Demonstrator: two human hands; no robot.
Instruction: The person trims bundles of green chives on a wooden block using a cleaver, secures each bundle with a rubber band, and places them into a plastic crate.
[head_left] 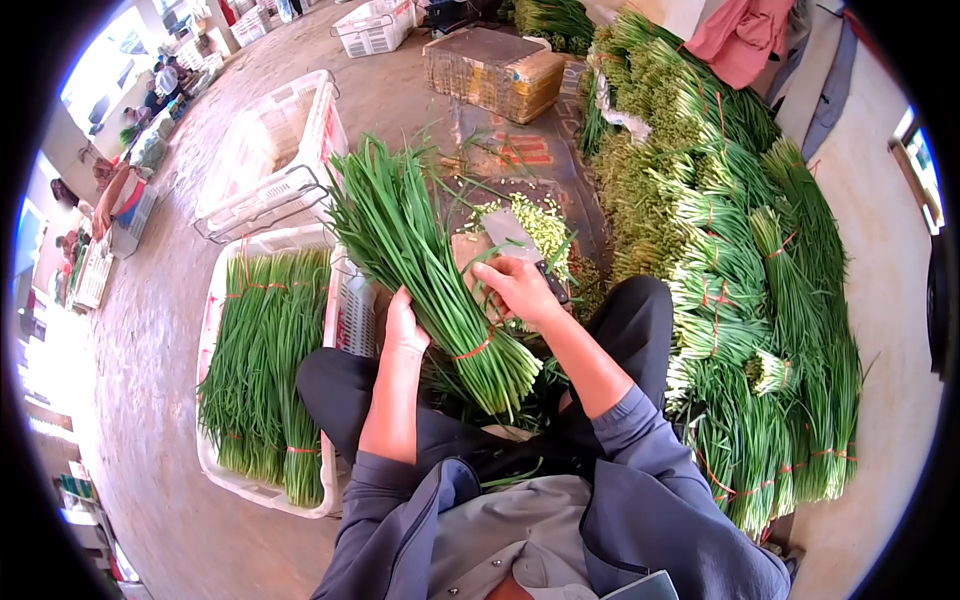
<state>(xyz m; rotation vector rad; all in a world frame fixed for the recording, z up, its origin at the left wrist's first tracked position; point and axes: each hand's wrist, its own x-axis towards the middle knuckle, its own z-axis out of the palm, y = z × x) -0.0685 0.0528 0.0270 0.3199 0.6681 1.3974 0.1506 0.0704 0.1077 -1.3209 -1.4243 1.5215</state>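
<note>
My left hand [405,325] curled under 1 bunch [425,260] of greens, my right hand [518,290] half closed at its side, 1 red band [474,346] near its cut ends.

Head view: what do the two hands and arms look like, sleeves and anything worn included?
The left hand and right hand are both bare, without gloves; no watch or bracelet shows. The left sleeve and right sleeve are plain, dark blue-grey jacket fabric, ending partway along the forearms.
</note>
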